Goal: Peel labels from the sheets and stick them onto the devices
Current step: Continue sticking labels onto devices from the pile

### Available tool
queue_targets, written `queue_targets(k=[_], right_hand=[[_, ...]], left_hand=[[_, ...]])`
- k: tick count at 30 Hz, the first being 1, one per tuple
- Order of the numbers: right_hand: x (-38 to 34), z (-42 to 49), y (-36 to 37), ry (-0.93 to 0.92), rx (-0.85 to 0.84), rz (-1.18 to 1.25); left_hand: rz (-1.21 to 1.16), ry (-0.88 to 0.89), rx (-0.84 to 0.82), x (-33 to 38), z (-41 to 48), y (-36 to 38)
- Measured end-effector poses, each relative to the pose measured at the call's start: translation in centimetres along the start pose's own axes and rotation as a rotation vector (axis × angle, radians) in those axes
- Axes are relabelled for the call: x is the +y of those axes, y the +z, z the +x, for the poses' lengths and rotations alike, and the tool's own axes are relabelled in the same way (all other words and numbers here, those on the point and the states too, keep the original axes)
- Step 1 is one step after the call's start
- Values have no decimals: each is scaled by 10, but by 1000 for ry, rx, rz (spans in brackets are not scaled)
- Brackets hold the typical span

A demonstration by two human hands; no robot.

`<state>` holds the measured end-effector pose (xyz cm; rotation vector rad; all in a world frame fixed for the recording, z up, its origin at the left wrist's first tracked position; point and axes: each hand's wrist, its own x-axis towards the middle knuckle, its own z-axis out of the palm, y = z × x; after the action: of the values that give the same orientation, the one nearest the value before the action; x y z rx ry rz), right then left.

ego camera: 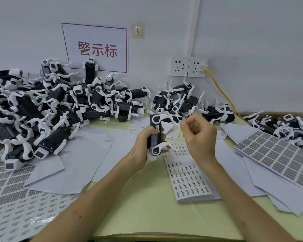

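The left hand [146, 137] is wrapped around a black-and-white device [156, 136], gripping it upright above the table [147, 215]. Just to its right, the right hand [198, 135] is curled, with thumb and forefinger pinching a tiny pale label [180, 123] close to the device's top end. Below the hands a sheet of small labels [187, 179] lies flat among loose white papers. A big heap of the same devices [42, 110] is piled to the left against the wall, and more fill a cardboard box [287, 126] on the right.
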<state>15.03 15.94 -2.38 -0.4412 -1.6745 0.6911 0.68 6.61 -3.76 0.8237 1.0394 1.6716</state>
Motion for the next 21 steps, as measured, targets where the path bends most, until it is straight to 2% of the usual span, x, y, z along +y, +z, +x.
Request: queue_targets(k=[7,11,15,18,21], right_hand=[[1,0,0,3,-8,2],[0,1,0,9,-6,5],[-1,3,-1,114,-23,78],[0,8,-4,291,-191,175],[6,11,-5,375,-500,184]], left_hand=[[42,-57,47,5,-1,5],[56,-19,70,5,1,3],[-14,-84,16,5,0,2],[17,-175,-14,4,0,3],[36,-275,-50,2,0,3]])
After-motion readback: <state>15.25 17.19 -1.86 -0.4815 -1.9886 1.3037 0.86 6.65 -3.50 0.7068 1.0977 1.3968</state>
